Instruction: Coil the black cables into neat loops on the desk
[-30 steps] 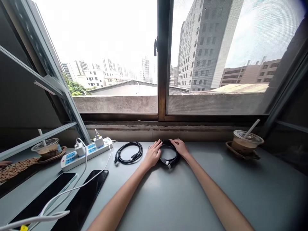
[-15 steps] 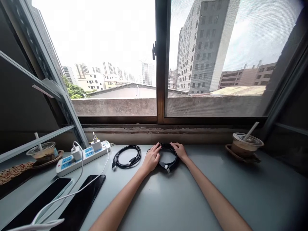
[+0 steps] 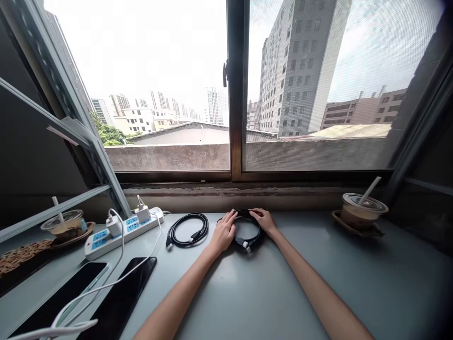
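Note:
A coiled black cable (image 3: 259, 236) lies on the table between my hands, its two plugs with pale tips crossing at the near side. My left hand (image 3: 223, 232) rests over the coil's left side, fingers stretched forward around it, covering part of the loop. At the upper right of the same coil, my right hand (image 3: 264, 221) grips the loop between thumb and fingers. Just left of my left hand lies a second black cable (image 3: 205, 229), also wound in a ring, with both plug ends at the near side.
A white power strip (image 3: 123, 236) with chargers stands at left. Two dark phones (image 3: 120, 297) lie before it, crossed by a white charging cord (image 3: 130, 270). Lidded drink cups stand at far left (image 3: 67, 224) and right (image 3: 363, 212). A metal frame (image 3: 102, 160) rises at left.
Both hands stay on the coiled cable with almost no movement. The whole view has shifted very slightly.

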A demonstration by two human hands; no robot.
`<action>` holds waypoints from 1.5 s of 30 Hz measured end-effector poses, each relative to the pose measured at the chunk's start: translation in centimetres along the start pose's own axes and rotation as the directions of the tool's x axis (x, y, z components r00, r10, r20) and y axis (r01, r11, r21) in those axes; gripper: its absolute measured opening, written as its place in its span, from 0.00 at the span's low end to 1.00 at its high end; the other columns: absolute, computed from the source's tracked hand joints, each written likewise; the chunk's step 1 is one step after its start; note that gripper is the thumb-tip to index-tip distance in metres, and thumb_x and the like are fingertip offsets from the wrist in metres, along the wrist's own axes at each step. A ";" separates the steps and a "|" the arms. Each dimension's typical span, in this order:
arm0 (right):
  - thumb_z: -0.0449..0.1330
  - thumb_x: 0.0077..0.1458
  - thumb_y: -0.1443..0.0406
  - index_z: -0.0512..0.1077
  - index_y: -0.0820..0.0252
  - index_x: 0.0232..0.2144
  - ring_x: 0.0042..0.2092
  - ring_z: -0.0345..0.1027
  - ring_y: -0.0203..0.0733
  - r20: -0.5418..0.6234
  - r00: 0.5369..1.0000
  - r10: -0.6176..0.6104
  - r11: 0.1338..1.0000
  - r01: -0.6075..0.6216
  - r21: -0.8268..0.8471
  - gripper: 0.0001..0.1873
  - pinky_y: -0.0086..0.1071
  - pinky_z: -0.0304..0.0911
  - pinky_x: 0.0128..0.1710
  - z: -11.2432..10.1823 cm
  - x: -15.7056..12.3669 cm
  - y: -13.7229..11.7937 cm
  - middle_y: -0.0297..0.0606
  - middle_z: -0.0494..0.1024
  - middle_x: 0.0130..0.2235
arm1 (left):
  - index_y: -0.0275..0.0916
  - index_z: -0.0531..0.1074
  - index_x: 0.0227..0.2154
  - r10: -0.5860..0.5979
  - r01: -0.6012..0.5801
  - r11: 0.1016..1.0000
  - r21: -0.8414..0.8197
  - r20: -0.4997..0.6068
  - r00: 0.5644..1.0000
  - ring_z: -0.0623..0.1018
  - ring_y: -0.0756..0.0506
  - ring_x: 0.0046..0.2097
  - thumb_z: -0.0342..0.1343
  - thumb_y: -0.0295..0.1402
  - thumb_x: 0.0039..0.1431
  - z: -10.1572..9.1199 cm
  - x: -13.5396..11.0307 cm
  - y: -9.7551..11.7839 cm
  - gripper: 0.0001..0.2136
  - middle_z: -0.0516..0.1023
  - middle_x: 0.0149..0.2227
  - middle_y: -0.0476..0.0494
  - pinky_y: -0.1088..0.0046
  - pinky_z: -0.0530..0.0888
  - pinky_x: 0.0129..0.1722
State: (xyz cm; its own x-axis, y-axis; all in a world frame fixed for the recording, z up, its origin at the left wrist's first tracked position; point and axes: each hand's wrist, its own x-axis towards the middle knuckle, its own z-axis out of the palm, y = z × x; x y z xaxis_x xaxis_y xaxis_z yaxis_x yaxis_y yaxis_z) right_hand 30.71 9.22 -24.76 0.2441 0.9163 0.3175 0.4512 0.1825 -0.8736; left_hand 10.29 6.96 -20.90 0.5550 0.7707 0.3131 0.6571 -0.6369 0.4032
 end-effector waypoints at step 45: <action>0.56 0.55 0.55 0.73 0.62 0.34 0.40 0.68 0.38 -0.176 0.981 0.086 0.975 -0.119 -0.185 0.16 0.38 0.62 0.45 1.2 -1.7 -2.7 0.39 0.75 0.36 | 0.40 0.56 0.59 -0.045 0.039 0.997 -0.064 -0.101 0.994 0.58 0.43 0.62 0.40 0.40 0.60 -0.2 0.1 -0.5 0.24 0.60 0.60 0.44 0.59 0.51 0.60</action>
State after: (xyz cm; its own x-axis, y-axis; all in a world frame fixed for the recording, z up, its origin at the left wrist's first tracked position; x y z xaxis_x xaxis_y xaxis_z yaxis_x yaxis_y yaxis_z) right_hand 28.06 7.65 -23.39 0.4293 0.8516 0.3009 0.5700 0.0030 -0.8216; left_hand 9.88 7.39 -20.90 0.4704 0.7968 0.3793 0.6441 -0.6038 0.4696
